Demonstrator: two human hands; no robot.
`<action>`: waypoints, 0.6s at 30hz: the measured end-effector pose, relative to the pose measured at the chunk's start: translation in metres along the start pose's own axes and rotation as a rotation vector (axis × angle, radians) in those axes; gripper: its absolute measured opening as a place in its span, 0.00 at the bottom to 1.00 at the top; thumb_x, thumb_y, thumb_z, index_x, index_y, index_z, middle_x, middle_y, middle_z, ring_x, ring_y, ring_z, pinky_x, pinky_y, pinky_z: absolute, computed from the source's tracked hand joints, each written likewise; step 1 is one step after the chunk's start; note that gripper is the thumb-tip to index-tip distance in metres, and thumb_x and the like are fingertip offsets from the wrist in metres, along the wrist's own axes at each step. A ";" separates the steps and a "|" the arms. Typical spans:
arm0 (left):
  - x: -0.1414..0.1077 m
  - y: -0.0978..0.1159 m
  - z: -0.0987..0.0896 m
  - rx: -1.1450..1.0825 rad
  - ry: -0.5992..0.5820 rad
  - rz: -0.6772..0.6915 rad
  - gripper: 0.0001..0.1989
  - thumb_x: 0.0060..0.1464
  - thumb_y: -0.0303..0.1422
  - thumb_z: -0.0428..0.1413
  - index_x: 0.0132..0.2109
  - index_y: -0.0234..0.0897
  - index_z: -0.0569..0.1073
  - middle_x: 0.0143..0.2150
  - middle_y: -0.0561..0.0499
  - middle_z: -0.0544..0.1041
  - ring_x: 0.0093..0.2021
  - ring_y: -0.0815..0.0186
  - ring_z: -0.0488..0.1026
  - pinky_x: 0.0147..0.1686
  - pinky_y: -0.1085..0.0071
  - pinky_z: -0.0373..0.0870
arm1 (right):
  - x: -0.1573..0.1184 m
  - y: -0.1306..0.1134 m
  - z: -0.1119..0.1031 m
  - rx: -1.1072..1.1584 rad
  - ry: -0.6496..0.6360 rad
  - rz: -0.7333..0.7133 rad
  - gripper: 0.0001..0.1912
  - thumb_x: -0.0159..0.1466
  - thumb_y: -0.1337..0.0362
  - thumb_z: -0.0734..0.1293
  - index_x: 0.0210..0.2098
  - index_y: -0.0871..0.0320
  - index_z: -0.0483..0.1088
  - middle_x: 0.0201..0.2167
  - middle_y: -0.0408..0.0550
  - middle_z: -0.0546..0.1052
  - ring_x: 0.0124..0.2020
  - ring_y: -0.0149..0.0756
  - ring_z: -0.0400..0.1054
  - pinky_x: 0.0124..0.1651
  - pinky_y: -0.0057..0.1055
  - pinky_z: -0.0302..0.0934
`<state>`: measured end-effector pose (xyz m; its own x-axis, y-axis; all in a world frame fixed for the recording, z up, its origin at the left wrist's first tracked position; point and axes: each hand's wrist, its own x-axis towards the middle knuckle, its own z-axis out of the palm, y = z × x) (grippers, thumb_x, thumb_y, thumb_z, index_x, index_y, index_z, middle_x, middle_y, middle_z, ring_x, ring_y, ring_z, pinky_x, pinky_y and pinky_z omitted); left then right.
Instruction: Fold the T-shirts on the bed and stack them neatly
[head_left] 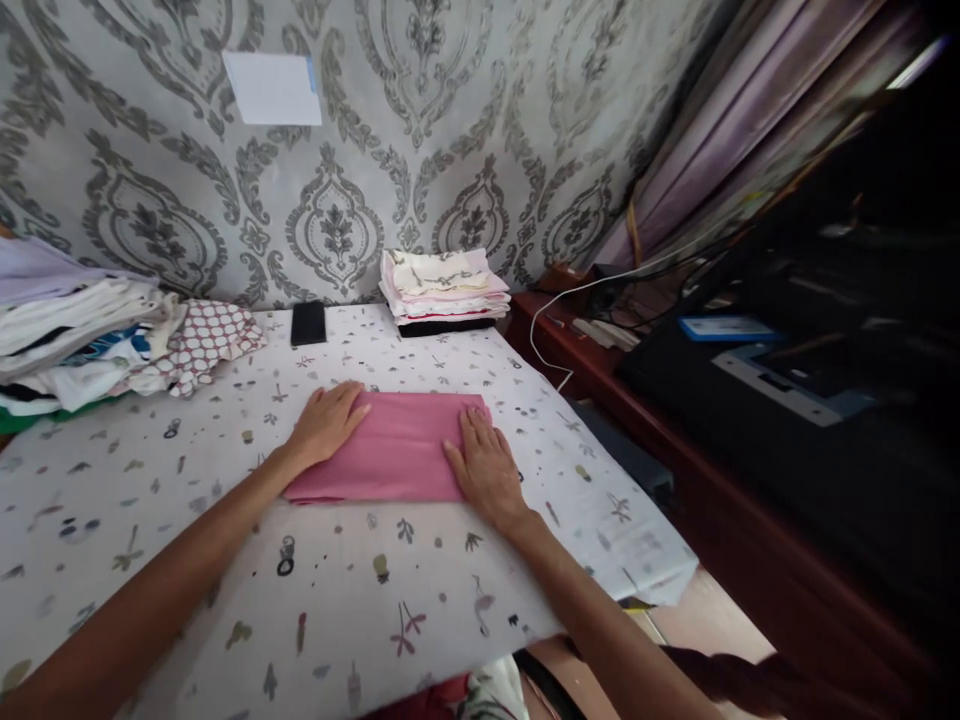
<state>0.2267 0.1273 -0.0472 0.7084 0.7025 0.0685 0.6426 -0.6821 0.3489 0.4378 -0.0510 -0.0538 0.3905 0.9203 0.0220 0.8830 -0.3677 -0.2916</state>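
Note:
A pink cloth (409,450), folded into a flat rectangle, lies on the white patterned table cover (322,590) in front of me. My left hand (328,422) rests flat on its left edge with the fingers stretched out. On its right edge lies my right hand (486,462), palm down, fingers extended. Neither hand grips the cloth; both press on its top. The cloth's corners under the palms are hidden.
A stack of folded clothes (445,290) stands against the wall at the back. Beside a heap of clothes (90,335) on the left lies a black phone (308,323). A white cable (551,300) droops over the reddish wooden furniture (592,345) at right, near a large black television (825,330).

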 end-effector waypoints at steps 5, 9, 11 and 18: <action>0.010 -0.008 -0.013 0.137 0.101 0.001 0.22 0.67 0.43 0.42 0.55 0.35 0.72 0.54 0.38 0.76 0.55 0.50 0.70 0.55 0.57 0.61 | 0.000 0.013 0.002 0.053 0.045 -0.051 0.33 0.73 0.53 0.52 0.71 0.66 0.54 0.73 0.60 0.53 0.74 0.45 0.45 0.73 0.49 0.41; 0.021 -0.011 -0.024 0.117 0.009 -0.105 0.21 0.65 0.50 0.45 0.36 0.39 0.73 0.36 0.44 0.78 0.41 0.53 0.73 0.41 0.64 0.62 | 0.001 0.012 0.006 0.054 0.062 -0.041 0.33 0.73 0.52 0.51 0.71 0.64 0.54 0.73 0.59 0.54 0.74 0.46 0.45 0.72 0.50 0.40; 0.025 -0.014 -0.028 0.051 0.012 -0.160 0.24 0.62 0.54 0.47 0.29 0.40 0.68 0.30 0.47 0.75 0.35 0.56 0.71 0.34 0.67 0.58 | 0.001 0.013 0.007 0.063 0.054 -0.033 0.34 0.72 0.51 0.51 0.71 0.65 0.54 0.73 0.60 0.53 0.74 0.46 0.44 0.73 0.50 0.39; 0.012 -0.029 -0.045 -0.483 0.074 -0.324 0.24 0.51 0.54 0.58 0.26 0.39 0.63 0.23 0.56 0.64 0.26 0.67 0.63 0.27 0.72 0.54 | 0.008 0.028 0.007 0.180 0.104 -0.022 0.35 0.71 0.48 0.51 0.70 0.63 0.55 0.72 0.61 0.55 0.73 0.51 0.46 0.71 0.51 0.46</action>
<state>0.2034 0.1646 -0.0143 0.4645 0.8840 -0.0536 0.6049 -0.2725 0.7482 0.4634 -0.0534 -0.0685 0.4042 0.9060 0.1260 0.8346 -0.3089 -0.4560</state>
